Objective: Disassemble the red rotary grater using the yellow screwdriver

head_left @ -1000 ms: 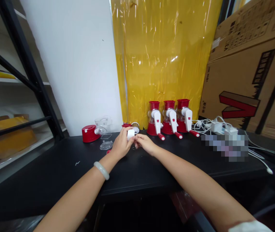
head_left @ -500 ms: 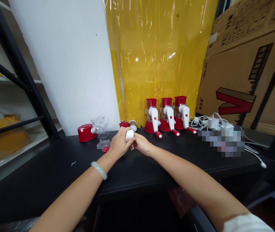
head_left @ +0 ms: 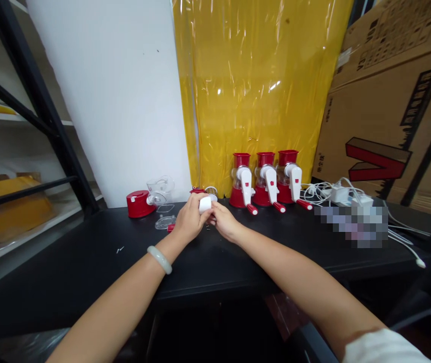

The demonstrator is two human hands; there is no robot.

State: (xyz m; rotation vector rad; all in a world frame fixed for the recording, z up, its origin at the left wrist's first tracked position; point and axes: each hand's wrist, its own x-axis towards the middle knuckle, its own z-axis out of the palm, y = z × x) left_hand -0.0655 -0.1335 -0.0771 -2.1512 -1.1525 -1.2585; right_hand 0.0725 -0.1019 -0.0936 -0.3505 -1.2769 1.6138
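My left hand [head_left: 190,218] is closed around a white plastic part [head_left: 205,203], whose rounded end shows above the thumb. At its lower right edge, the fingers of my right hand [head_left: 225,222] are pinched together; what they hold is hidden. A red handle tip [head_left: 170,228] shows just left of my left hand, and I cannot tell whether it joins the white part. Behind my hands are a partly hidden red piece [head_left: 197,191] and a metal-rimmed drum [head_left: 211,191]. Left of them stand a red base [head_left: 139,204], a clear plastic housing [head_left: 159,189] and a clear flat ring [head_left: 164,222].
Three red and white hand-crank rotary graters [head_left: 265,181] stand in a row at the back right. White cables and adapters [head_left: 338,192] lie beside a large cardboard box [head_left: 382,121]. Small white bits [head_left: 120,249] lie on the black table [head_left: 87,272]. A black-framed shelf [head_left: 45,121] stands at left.
The view has shifted slightly. Both hands stay together at the white part, which is turned a little, and the right fingers remain at its edge.
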